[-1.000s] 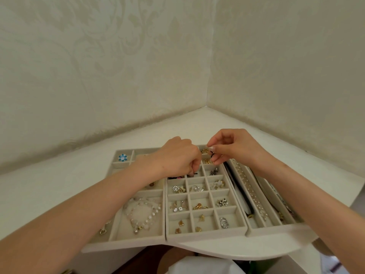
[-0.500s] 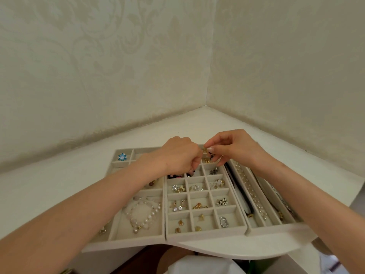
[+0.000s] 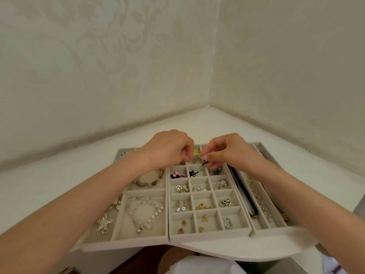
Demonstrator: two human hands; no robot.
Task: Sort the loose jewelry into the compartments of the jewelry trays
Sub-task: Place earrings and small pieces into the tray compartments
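Note:
Three beige velvet trays lie side by side on a white corner table. The middle tray (image 3: 209,237) has many small square compartments with earrings and rings. My left hand (image 3: 167,149) and my right hand (image 3: 229,149) hover over its far rows, fingertips almost meeting. My right hand pinches a small black piece of jewelry (image 3: 205,163). My left hand's fingers are curled and pinch something tiny that I cannot make out. A black earring (image 3: 193,173) and pink pieces (image 3: 177,174) lie in the compartments just below.
The left tray (image 3: 126,242) holds a pearl bracelet (image 3: 146,214), a bead bracelet (image 3: 150,179) and a butterfly brooch (image 3: 104,223). The right tray (image 3: 276,231) holds long pearl strands (image 3: 256,196). Walls close the table's far corner. A rounded table edge (image 3: 237,254) runs in front.
Both hands have shifted slightly away from me and apart, uncovering the black and pink pieces in the tray. The camera view dropped a little closer to the trays.

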